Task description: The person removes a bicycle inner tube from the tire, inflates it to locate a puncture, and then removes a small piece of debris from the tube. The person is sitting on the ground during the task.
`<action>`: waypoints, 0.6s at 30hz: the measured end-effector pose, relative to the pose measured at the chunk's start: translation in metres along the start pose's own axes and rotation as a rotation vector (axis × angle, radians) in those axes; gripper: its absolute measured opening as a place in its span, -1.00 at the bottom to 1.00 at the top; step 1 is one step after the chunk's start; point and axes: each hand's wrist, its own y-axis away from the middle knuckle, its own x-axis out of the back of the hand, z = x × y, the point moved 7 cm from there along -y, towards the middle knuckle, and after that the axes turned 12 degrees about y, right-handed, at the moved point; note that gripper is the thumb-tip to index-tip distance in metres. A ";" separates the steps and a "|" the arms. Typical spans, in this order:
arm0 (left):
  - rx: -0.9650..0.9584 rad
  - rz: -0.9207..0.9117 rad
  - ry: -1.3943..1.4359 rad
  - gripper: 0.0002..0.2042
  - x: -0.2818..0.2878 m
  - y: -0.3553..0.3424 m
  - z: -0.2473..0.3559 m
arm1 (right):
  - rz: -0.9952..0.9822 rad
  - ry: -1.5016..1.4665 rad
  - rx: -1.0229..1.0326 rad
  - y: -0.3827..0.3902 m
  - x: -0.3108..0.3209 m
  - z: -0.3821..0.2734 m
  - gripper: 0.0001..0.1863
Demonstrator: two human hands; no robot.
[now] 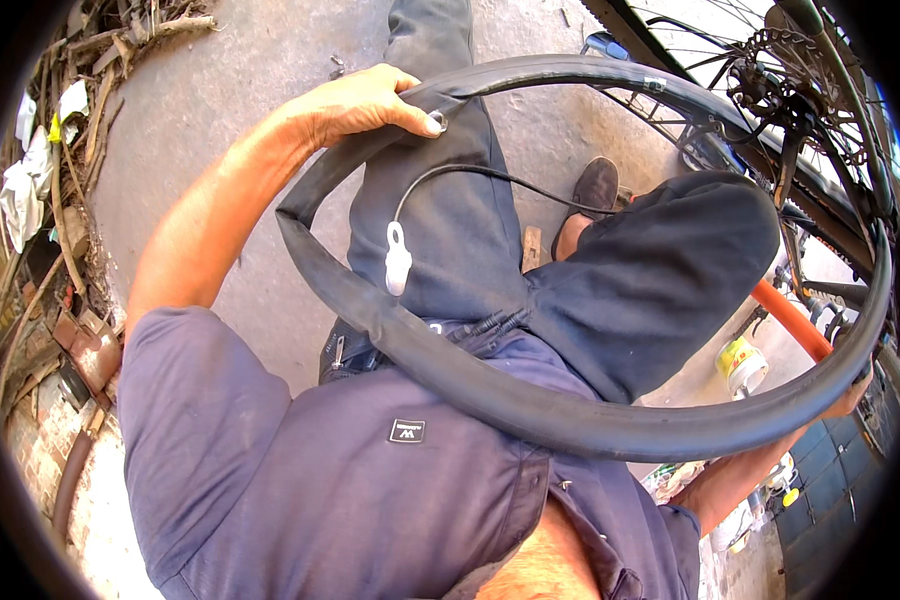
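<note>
A partly inflated black bicycle inner tube point(570, 420) forms a big loop across my lap and chest. Its left part is flat and creased, with a sharp fold, while the near side looks rounder. My left hand point(385, 105) is closed on the flat far-left part, with the thumb on top. At the right, my right hand point(852, 395) grips the tube from behind; the tube hides most of its fingers. Inside the loop, a thin black cable with a white, looped end piece point(398, 262) lies over my trousers.
A bicycle wheel hub point(785, 100) with spokes and a disc stands at the upper right, near an orange bar point(792, 320). A white and yellow tub point(742, 365) sits below it. Sticks and scraps point(80, 180) are heaped along the left. A small wood piece point(532, 248) lies between my legs.
</note>
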 end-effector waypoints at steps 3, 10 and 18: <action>-0.022 0.011 0.012 -0.77 -0.009 0.006 0.003 | 0.031 0.023 -0.040 0.002 0.000 0.002 -0.66; -0.134 -0.057 0.163 -0.83 -0.023 0.023 0.025 | -0.262 -0.591 -0.301 -0.012 0.001 -0.030 -0.69; -0.141 -0.135 0.200 -0.84 -0.036 0.004 0.026 | -0.187 -0.145 -0.340 0.009 0.006 -0.050 -0.70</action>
